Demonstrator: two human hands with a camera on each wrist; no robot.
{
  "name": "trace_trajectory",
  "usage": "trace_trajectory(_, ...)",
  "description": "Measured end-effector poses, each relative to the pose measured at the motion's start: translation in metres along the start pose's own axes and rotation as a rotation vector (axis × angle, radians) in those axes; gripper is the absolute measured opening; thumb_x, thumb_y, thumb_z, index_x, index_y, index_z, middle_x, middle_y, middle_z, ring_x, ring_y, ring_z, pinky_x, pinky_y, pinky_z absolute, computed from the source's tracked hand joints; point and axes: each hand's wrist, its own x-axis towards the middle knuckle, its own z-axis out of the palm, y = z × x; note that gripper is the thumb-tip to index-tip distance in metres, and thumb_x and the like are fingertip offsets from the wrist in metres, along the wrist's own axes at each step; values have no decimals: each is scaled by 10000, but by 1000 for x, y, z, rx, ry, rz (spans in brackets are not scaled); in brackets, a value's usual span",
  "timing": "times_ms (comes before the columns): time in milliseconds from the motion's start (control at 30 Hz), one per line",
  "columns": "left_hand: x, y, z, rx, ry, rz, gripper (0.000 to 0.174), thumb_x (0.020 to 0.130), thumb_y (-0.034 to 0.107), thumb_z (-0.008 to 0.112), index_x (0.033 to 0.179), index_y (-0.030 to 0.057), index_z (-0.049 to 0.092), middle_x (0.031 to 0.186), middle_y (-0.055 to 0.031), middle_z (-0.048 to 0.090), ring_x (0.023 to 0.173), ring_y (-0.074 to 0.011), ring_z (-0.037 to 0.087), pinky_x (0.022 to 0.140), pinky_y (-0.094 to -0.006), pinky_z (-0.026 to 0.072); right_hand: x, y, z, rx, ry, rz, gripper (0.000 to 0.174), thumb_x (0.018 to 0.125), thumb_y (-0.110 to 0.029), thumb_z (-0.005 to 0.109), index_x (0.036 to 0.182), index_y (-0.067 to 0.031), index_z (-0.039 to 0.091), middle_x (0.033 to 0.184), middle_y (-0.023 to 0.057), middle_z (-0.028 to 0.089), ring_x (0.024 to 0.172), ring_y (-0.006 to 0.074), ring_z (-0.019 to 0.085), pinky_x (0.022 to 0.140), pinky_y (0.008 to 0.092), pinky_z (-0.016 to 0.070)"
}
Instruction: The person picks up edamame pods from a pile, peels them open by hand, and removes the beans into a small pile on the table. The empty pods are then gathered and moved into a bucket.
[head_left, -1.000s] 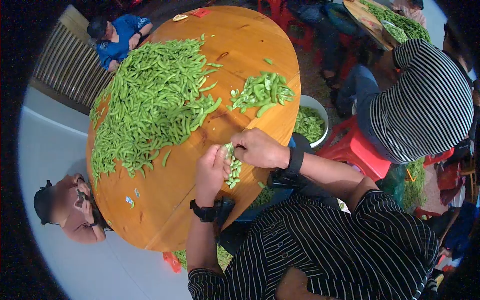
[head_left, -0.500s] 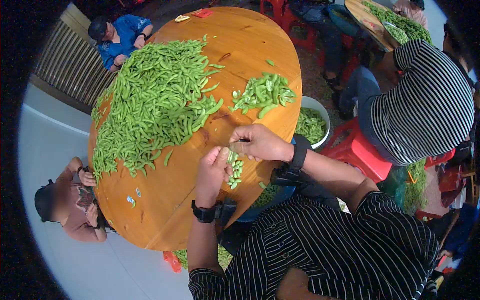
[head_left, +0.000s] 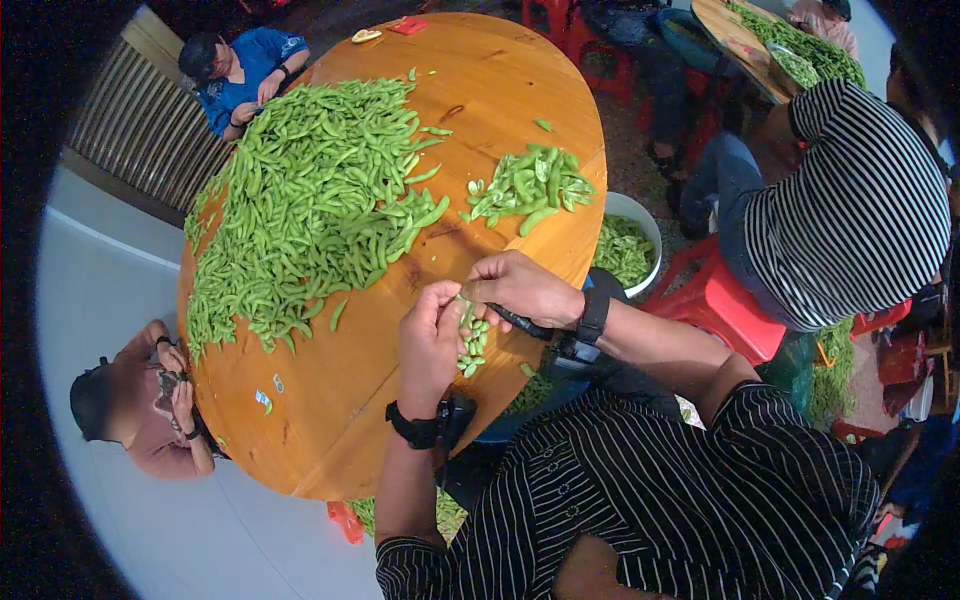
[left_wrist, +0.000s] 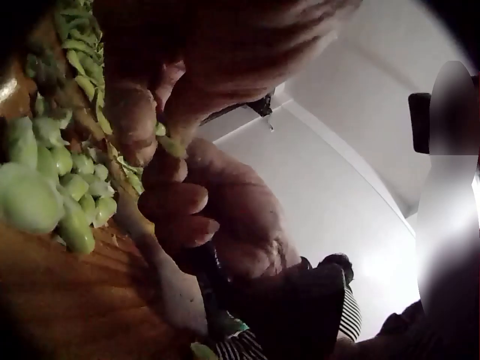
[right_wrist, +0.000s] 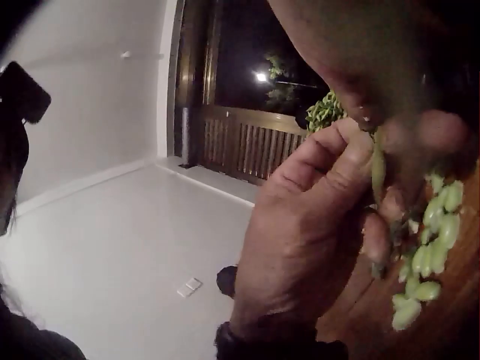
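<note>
Near the edge of the round wooden table [head_left: 350, 400], the left hand [head_left: 431, 335] and right hand [head_left: 520, 285] meet fingertip to fingertip. A green pod [right_wrist: 378, 169] is pinched between them in the right wrist view; the left hand [right_wrist: 300, 217] grips its side with thumb and fingers, and the right hand's fingers hold its upper end. Shelled pale green beans [head_left: 472, 352] lie on the wood just below the hands, also close up in the left wrist view as beans [left_wrist: 75, 187]. Part of the pod is hidden by the fingers.
A large heap of pods [head_left: 300, 200] covers the table's far left. A smaller pile of pods and shells [head_left: 530, 188] lies beyond the right hand. A white bucket [head_left: 655, 235] stands beside the table, near a red stool [head_left: 720, 310]. People sit around.
Both hands stay over the beans; the fingers have shifted, and the fingertips have come together on a pod. The seated person at lower left has moved their hands together.
</note>
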Motion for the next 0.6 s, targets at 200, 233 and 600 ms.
trace_trajectory(200,0,-14,-1,100,2,41,112,957,74,461,1045,47,525,817,-29,598,607,-63,510,502,-209,410,3,5,4,-13,29,-3,153,883,-158,589,842,-11,608,657,17,592,522,69,551,432,215,456)
trace_trajectory(233,0,-15,-1,162,16,49,108,952,73,466,1037,41,523,815,-43,596,623,-90,531,520,-229,425,2,5,3,-36,33,-4,149,887,-157,597,864,-10,600,686,9,594,554,50,551,442,200,451)
trace_trajectory(600,-11,-7,-23,573,-57,296,117,843,61,555,928,-10,590,942,-168,607,928,-345,563,829,-419,434,16,-9,-61,-1181,484,-434,151,781,-129,574,874,-44,658,771,199,635,716,366,632,646,433,502)
